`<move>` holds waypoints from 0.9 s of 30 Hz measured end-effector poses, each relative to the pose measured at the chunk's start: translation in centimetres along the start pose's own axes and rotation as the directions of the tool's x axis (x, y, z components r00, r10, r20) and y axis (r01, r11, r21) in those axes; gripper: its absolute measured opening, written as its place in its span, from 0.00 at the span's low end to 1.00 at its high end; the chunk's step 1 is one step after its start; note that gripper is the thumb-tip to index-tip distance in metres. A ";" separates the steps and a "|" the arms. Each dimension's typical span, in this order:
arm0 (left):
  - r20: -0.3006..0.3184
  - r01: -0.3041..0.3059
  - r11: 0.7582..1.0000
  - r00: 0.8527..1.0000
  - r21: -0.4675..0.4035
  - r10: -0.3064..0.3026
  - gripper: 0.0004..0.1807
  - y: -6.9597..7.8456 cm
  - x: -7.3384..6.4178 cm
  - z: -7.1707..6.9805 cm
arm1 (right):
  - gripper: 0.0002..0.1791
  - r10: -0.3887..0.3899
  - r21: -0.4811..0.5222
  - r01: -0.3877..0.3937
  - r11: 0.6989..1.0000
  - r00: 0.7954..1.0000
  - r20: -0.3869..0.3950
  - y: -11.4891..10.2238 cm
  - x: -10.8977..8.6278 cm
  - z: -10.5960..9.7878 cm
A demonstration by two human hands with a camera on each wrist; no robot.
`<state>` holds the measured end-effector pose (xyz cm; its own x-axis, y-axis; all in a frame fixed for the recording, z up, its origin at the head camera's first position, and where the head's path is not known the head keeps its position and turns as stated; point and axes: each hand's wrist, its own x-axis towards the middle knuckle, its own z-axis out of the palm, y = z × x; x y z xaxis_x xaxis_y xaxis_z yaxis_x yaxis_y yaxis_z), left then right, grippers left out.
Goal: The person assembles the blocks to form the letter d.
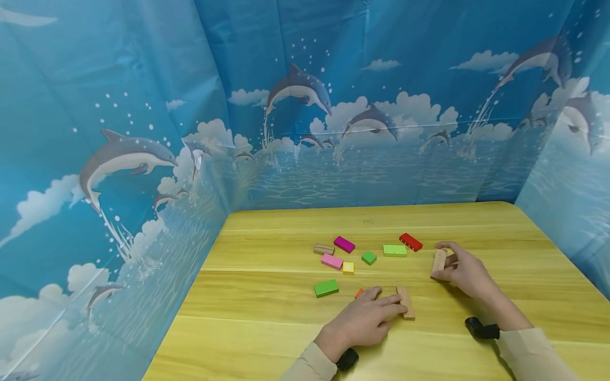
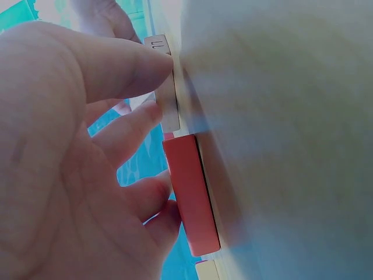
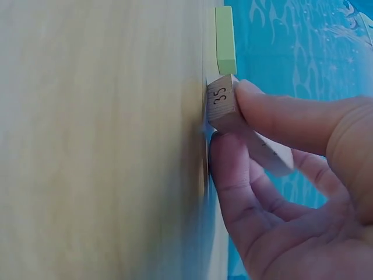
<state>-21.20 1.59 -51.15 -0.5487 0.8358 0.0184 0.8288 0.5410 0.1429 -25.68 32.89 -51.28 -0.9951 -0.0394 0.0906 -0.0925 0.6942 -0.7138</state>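
Observation:
Between the thumb and fingers of my right hand (image 1: 467, 272) is a plain wooden block (image 1: 439, 261), tilted up off the table. Its end shows the number 35 in the right wrist view, where the fingers (image 3: 230, 169) bear against its underside. My left hand (image 1: 359, 323) lies low over the table, fingers spread and loosely bent. One of its fingertips touches a second plain wooden block (image 1: 406, 304) lying flat. An orange block (image 2: 192, 195) sits by the other left fingers, mostly hidden under them in the head view.
Farther back lie a red block (image 1: 411, 242), a lime block (image 1: 394, 251), a small green block (image 1: 369, 257), a magenta block (image 1: 344, 244), a pink block (image 1: 331, 261), a yellow block (image 1: 348, 268) and a wooden block (image 1: 324, 248). A green block (image 1: 326, 288) is left of my left hand.

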 end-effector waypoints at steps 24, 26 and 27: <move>0.013 0.018 1.000 1.000 -0.005 -0.018 0.27 -0.3 0.0 0.1 | 0.33 -0.081 0.172 0.076 0.982 0.996 0.023 -1.0 0.0 1.2; 0.014 0.020 1.000 1.000 -0.009 -0.020 0.27 -0.2 0.0 0.2 | 0.33 -0.080 0.177 0.073 0.981 0.996 0.031 -1.1 0.0 1.3; 0.016 0.022 1.000 1.000 -0.010 -0.022 0.27 -0.2 0.1 0.2 | 0.33 -0.081 0.180 0.073 0.981 0.996 0.034 -1.2 0.0 1.4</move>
<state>-21.39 1.54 -51.40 -0.5652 0.8249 -0.0003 0.8151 0.5586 0.1536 -25.62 31.02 -51.37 -0.9850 -0.1196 0.1243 -0.1699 0.5487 -0.8186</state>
